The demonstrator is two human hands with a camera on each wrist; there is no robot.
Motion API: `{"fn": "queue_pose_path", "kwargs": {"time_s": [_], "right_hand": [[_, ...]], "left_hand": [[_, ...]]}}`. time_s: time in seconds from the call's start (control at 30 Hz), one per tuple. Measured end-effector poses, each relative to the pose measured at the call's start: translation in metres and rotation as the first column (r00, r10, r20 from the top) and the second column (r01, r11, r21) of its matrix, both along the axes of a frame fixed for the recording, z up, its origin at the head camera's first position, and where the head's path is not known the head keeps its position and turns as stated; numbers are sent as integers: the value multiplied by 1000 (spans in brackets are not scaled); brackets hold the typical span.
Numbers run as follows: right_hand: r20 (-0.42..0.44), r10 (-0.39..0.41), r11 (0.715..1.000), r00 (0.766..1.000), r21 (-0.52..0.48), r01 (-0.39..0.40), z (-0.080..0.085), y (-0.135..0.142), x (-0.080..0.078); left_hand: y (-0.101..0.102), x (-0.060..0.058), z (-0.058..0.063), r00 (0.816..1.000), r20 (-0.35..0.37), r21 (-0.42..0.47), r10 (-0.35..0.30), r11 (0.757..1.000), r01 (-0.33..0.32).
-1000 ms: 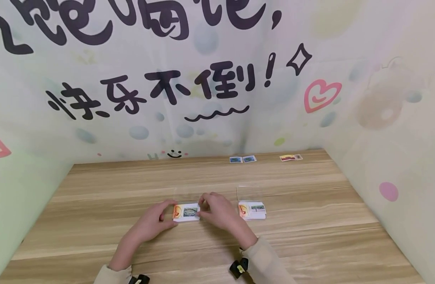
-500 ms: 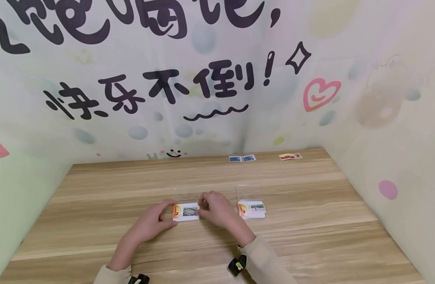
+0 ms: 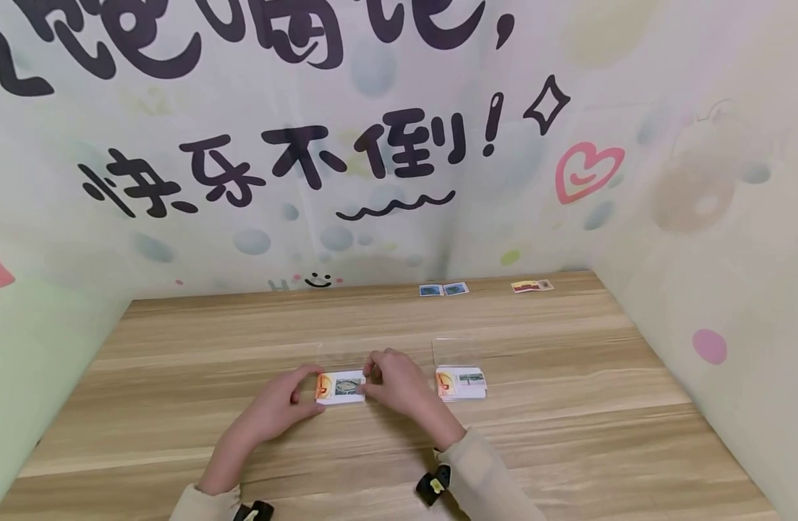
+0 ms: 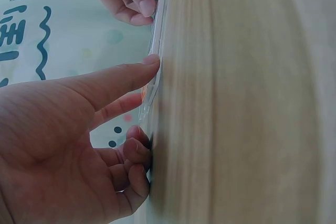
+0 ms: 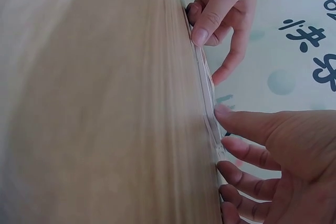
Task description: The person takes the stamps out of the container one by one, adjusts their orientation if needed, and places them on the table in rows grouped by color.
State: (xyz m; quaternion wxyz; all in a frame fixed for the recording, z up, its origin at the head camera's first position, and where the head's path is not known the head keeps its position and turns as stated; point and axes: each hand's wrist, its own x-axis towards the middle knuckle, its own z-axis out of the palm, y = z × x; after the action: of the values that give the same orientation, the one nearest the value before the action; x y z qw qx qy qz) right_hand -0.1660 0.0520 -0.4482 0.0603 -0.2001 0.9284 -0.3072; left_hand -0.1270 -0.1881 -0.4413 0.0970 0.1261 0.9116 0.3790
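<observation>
A clear plastic card case (image 3: 342, 399) lies on the table with its transparent lid folded back. White cards (image 3: 346, 386) printed with an orange patch and a small picture fill it. My left hand (image 3: 271, 409) holds the case's left end, thumb at the near edge and index finger at the far edge. In the left wrist view its other fingers curl against the table. At the right end, my right hand (image 3: 401, 387) has its thumb and index finger on the case and cards. The right wrist view shows its thumb (image 5: 247, 121) on the case's edge.
A second open clear case (image 3: 462, 383) with similar cards stands to the right. Two blue stamp-like pictures (image 3: 443, 289) and a red-and-yellow one (image 3: 532, 286) lie along the table's back edge. A printed cloth wall (image 3: 385, 239) rises behind the wooden table (image 3: 535, 463).
</observation>
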Motion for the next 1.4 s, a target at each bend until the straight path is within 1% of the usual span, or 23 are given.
{"fn": "queue_pose_path", "kwargs": {"time_s": [0.3,0.7,0.83,1.13,1.4], "right_hand": [[-2,-4,1000,1000,16,4,1,-1,0],[54,-13,999,998,-29,15,1,-2,0],[68,-27,999,997,-42,30,2,-2,1],[74,-67,997,995,-25,69,2,-1,2],[91,-76,996,993,-35,79,3,-1,2]], "left_hand": [[1,0,1,1000,4,4,5,1000,-5],[0,0,0,1000,-12,-10,-7,1000,6],[-1,0,0,1000,-11,-5,-6,1000,6],[-1,-1,-1,1000,-22,-11,-10,1000,9],[-1,0,0,1000,-5,-8,-4,1000,4]]}}
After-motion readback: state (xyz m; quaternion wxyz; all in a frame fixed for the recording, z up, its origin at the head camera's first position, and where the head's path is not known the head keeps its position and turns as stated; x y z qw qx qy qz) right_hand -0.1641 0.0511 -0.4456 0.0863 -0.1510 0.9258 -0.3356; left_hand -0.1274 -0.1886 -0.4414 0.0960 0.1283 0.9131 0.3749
